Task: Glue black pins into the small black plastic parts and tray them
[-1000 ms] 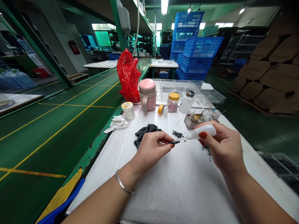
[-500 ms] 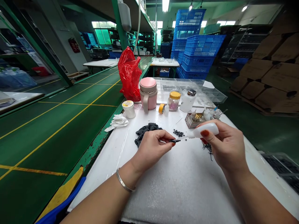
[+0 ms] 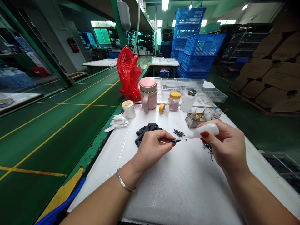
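Observation:
Between thumb and fingertips, my left hand [image 3: 152, 145] pinches a small flat black part [image 3: 176, 141] above the white table [image 3: 164, 193]. My right hand [image 3: 228, 142] is closed round a white glue bottle [image 3: 207, 129], tipped sideways with its thin clear nozzle pointing left. The nozzle tip is at the black part; whether they touch, I cannot tell. Behind my left hand lies a pile of black pieces [image 3: 148, 128]. Small black rings [image 3: 179, 133] are scattered beyond the nozzle. Thin black pins [image 3: 208, 148] lie partly hidden by my right hand.
A small box of bottles [image 3: 193, 121] stands behind my right hand. Farther back are a pink mug [image 3: 148, 95], a yellow-lidded jar [image 3: 174, 101], a white bottle [image 3: 187, 101], yellow tape [image 3: 161, 108] and a red bag [image 3: 128, 75]. White gloves [image 3: 117, 122] lie left, beside the green conveyor [image 3: 77, 125].
Both hands keep the same hold, with the nozzle still at the black part. The whole view has shifted very slightly.

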Demonstrator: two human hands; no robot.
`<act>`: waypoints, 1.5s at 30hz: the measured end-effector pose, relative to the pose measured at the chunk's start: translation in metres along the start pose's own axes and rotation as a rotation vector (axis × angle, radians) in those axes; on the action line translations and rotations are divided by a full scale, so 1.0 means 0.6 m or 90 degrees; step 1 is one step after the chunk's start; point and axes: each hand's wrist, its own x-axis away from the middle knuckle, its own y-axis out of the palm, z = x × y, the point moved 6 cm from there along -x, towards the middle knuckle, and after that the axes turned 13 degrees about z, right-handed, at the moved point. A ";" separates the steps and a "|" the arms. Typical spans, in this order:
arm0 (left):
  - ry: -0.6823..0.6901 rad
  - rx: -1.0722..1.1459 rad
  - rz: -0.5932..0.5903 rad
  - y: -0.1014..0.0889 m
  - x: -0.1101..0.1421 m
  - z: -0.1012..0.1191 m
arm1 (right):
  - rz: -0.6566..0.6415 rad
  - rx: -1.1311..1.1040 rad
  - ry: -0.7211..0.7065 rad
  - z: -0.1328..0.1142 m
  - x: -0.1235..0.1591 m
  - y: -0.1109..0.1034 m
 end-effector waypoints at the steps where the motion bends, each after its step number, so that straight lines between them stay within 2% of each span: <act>1: -0.002 0.002 0.000 0.000 0.000 0.000 | 0.000 0.004 -0.001 0.000 0.000 0.000; 14: -0.011 -0.003 0.002 0.000 0.002 0.003 | 0.000 0.015 0.008 -0.001 0.001 0.001; 20: -0.006 -0.001 0.003 0.000 0.001 0.002 | 0.030 0.027 0.011 -0.010 0.000 0.001; 29: -0.003 0.003 0.000 0.000 0.001 0.002 | 0.005 0.013 0.004 -0.003 0.001 0.000; 45: 0.004 -0.007 0.001 -0.001 0.001 0.002 | 0.017 0.033 -0.005 -0.005 0.001 -0.001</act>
